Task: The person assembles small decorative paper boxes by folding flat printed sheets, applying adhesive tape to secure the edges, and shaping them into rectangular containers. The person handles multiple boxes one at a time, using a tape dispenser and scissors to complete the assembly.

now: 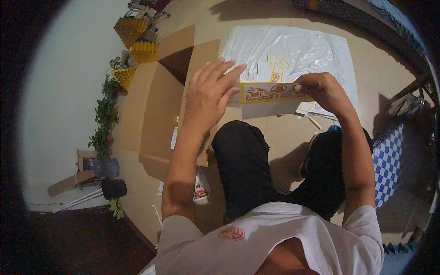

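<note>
Head view looks down on a person seated on the tan floor, knees in black trousers, holding up a long white paper strip with a yellow border and brown printed pictures between both hands. The left hand lies flat and open against the strip's left end, fingers stretched out over it, so the grip itself is hidden; the thumb cannot be seen. The right hand is curled, pinching the strip's right end between thumb and fingers. The strip hangs in the air above the knees, in front of a clear plastic sheet spread on the floor toward its far edge.

To handle the strip well, I judge it should be kept taut and level, with the pinch close to the ends so the printed middle stays uncreased.

Small yellow-and-white paper offcuts lie on the plastic sheet; their shapes are hard to make out. Flattened brown cardboard lies on the floor to the left. A blue-and-white chequered cloth is cut off at the right, and the left hand's underside is hidden.
</note>
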A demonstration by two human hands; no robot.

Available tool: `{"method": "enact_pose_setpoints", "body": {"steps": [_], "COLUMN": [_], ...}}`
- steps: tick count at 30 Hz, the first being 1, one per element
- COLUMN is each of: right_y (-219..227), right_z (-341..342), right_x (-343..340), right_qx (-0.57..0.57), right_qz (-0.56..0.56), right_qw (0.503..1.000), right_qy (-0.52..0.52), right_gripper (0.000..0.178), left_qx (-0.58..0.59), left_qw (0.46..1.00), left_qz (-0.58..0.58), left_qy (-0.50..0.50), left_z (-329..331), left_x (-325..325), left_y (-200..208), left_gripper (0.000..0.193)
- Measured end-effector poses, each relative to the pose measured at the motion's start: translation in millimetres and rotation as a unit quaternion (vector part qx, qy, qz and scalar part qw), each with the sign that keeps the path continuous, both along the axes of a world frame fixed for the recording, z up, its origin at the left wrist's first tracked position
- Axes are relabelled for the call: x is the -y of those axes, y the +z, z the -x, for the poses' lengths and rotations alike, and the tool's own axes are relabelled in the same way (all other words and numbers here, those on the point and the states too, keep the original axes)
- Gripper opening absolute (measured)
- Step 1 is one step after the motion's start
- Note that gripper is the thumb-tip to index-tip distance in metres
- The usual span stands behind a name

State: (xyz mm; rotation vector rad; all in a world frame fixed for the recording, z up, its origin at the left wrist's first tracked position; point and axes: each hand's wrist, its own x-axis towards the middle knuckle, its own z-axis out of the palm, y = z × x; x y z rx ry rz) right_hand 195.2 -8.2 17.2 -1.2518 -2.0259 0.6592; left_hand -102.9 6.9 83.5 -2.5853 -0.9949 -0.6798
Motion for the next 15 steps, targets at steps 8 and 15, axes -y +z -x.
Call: {"method": "enact_pose_setpoints", "body": {"steps": [8,15], "right_y": [2,8], "right_z": [-2,-1], "right_x": [2,2], "right_qx": [0.009,0.017], "right_qz": [0.006,0.058], "right_qw": [1.000,0.998], "right_qy": [-0.012,-0.028], "right_gripper": [0.021,0.022], "left_qx": [-0.052,-0.022], "left_qw": [0.985,0.992], "left_qz": [0.167,0.123], "left_qy": [-0.014,0.003], "left_z": [7,9], "left_x": [5,-7], "left_y": [-11,-17], "left_gripper": [0.041,0.029]}}
